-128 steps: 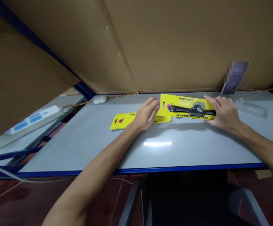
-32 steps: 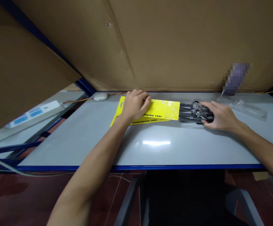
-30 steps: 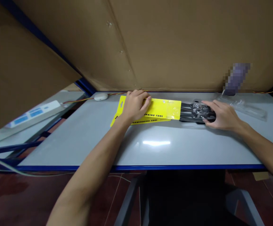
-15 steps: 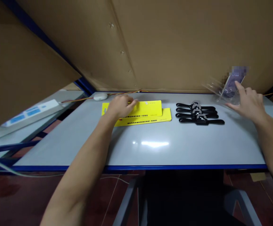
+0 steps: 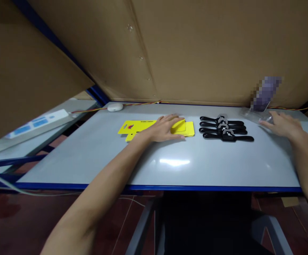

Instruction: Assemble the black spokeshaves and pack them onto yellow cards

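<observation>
Plastic (image 5: 254,116) came off tools (image 5: 223,129): unpacked | left hand (image 5: 164,129) lay open over cards (image 5: 140,125), left of tools | right hand (image 5: 283,124) at plastic, grip unclear

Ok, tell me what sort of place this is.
Probably a partitioned workstation: cardboard panels stand at the back and left of a blue-edged table holding four black spokeshaves and yellow packaging cards.

Glossy grey table (image 5: 209,164) with yellow cards (image 5: 139,126), four black tools (image 5: 219,130), clear plastic packaging (image 5: 253,115), small white rounded object (image 5: 115,107)
</observation>
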